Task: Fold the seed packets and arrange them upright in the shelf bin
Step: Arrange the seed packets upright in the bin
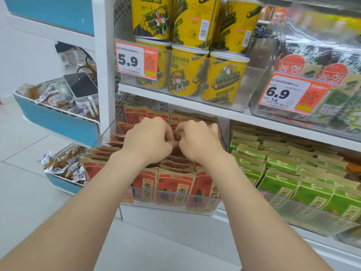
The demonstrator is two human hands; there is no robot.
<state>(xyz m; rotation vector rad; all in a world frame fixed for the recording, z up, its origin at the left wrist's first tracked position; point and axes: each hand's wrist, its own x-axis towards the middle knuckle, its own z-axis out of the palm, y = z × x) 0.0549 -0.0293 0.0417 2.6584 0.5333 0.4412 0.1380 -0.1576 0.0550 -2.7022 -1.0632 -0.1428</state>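
landmark: clear plastic shelf bin (175,201), jutting forward from under a white shelf board; every place below is given from it.
left hand: the left hand (150,141) is over the middle of the bin, fingers curled, pinching the top edge of a red and kraft-brown seed packet (177,136).
right hand: the right hand (199,143) is just beside the left, fingers curled on the same packet; the fingertips are hidden behind the knuckles.
task's thing: the held packet sits in the middle of the bin, among rows of red seed packets (175,183) that stand upright from the front wall to the back.
step in hand: it looks like the top flap is being creased down, both hands working the fold.
progress: most of the bin seems filled and upright; the packets at its left edge lean.
next move: likely the fold must be pressed flat, then the packet pushed down between its neighbours and kept vertical.
in the way: the tight rows leave little gap; the shelf board over the bin's back limits any lift.
around: right of the bin, green seed packets (283,184) in another clear bin; above it, yellow cylindrical snack tubs (185,75) and an orange price tag reading 5.9 (134,59); left of it, blue side baskets of wrapped snacks (64,169).
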